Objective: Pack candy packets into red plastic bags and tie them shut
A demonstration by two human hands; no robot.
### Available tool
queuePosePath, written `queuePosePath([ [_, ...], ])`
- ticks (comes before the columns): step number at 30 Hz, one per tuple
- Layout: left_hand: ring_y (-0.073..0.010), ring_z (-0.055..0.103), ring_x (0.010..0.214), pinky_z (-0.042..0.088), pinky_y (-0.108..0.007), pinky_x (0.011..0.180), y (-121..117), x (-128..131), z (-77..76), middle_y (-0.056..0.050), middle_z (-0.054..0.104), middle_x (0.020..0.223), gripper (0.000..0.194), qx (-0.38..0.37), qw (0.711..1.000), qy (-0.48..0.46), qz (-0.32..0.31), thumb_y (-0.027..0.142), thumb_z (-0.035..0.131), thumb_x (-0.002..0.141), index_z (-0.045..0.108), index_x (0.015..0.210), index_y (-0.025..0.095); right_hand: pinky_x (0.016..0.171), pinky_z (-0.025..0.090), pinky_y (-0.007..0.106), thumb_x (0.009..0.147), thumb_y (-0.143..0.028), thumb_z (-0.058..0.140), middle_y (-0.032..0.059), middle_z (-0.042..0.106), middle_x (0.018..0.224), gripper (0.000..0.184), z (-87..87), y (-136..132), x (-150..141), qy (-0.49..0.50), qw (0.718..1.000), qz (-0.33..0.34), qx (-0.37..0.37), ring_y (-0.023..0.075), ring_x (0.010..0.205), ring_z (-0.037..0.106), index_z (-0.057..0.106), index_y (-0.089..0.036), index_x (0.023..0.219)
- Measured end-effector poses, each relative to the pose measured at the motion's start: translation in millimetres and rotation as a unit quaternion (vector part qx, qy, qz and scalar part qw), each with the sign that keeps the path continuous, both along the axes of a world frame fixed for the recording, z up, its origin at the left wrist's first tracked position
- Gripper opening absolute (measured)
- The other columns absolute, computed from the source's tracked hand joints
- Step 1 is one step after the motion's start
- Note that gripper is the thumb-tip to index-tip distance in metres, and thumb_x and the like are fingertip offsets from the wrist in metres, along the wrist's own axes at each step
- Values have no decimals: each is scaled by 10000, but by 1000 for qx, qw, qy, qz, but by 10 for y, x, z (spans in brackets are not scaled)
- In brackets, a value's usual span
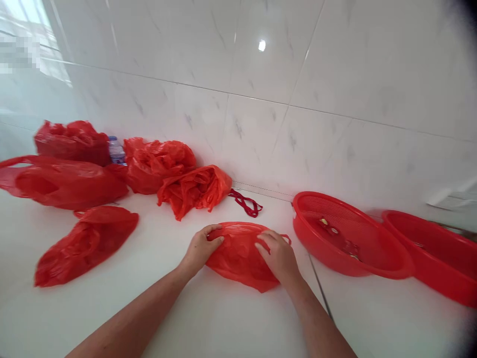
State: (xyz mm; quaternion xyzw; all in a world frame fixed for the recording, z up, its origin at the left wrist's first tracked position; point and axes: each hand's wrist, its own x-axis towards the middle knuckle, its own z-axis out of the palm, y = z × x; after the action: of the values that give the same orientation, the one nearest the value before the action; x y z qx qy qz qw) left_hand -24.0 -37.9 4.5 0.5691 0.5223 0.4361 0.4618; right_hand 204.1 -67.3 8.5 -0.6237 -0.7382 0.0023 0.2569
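A red plastic bag lies on the white surface in front of me, its sides bulging a little. My left hand grips its left edge, thumb on top near the rim and fingers curled along the side. On the right, my right hand has hold of the bag's other side with bent fingers and thumb. A small handle loop shows just past those fingers. What the bag contains, if anything, I cannot make out.
Red bags stand along the tiled wall: a crumpled one, a bunched one, and others further left. A loose bag lies at left. A dark red strap, a plastic bottle, a red colander with small items and a red basin are also here.
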Motion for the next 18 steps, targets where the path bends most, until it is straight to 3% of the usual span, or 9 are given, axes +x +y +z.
queuePosePath([
  [3, -233, 626, 971, 518, -306, 799, -4, -26, 9, -62, 643, 1135, 500, 7, 1000, 7, 13, 423, 636, 690, 595, 1138, 205, 971, 367, 392, 903, -291, 386, 113, 546, 1212, 324, 262, -84, 228, -25, 980, -125, 152, 242, 1150, 471, 627, -191, 1095],
  [5, -234, 635, 959, 526, -308, 786, 5, -42, 16, -58, 651, 1130, 536, -2, 1000, -8, 11, 440, 650, 674, 589, 1158, 218, 983, 344, 420, 894, -330, 409, 139, 492, 1278, 366, 418, -175, 498, -49, 957, -210, 193, 270, 1206, 417, 585, -160, 1165],
  [8, -228, 651, 908, 535, -312, 760, 9, -59, 43, -63, 661, 1107, 558, -21, 1000, -19, 5, 453, 654, 670, 578, 1171, 217, 927, 379, 431, 863, -432, 449, 147, 501, 1280, 491, 525, -386, 931, -78, 952, -277, 107, 294, 1183, 444, 504, -144, 1257],
  [12, -238, 638, 949, 527, -325, 780, 2, -78, 64, -62, 633, 1158, 553, -32, 999, 6, 10, 466, 640, 686, 561, 1181, 234, 743, 444, 385, 899, -395, 364, 97, 656, 1013, 393, 433, -760, 1211, -116, 959, -245, -87, 261, 869, 607, 568, -189, 1164],
  [14, -237, 630, 972, 521, -333, 800, 4, -86, 54, -54, 624, 1177, 542, -29, 999, 13, 9, 473, 623, 704, 552, 1193, 252, 709, 446, 369, 908, -332, 348, 80, 676, 947, 365, 347, -967, 1190, -146, 959, -219, -103, 245, 793, 619, 572, -199, 1163],
  [18, -240, 631, 975, 518, -338, 816, 11, -90, 33, -60, 632, 1162, 550, -18, 1000, 9, 12, 476, 627, 701, 562, 1194, 241, 732, 459, 361, 900, -327, 390, 83, 686, 982, 369, 241, -1359, 1036, -171, 961, -199, -87, 252, 858, 633, 557, -195, 1202],
])
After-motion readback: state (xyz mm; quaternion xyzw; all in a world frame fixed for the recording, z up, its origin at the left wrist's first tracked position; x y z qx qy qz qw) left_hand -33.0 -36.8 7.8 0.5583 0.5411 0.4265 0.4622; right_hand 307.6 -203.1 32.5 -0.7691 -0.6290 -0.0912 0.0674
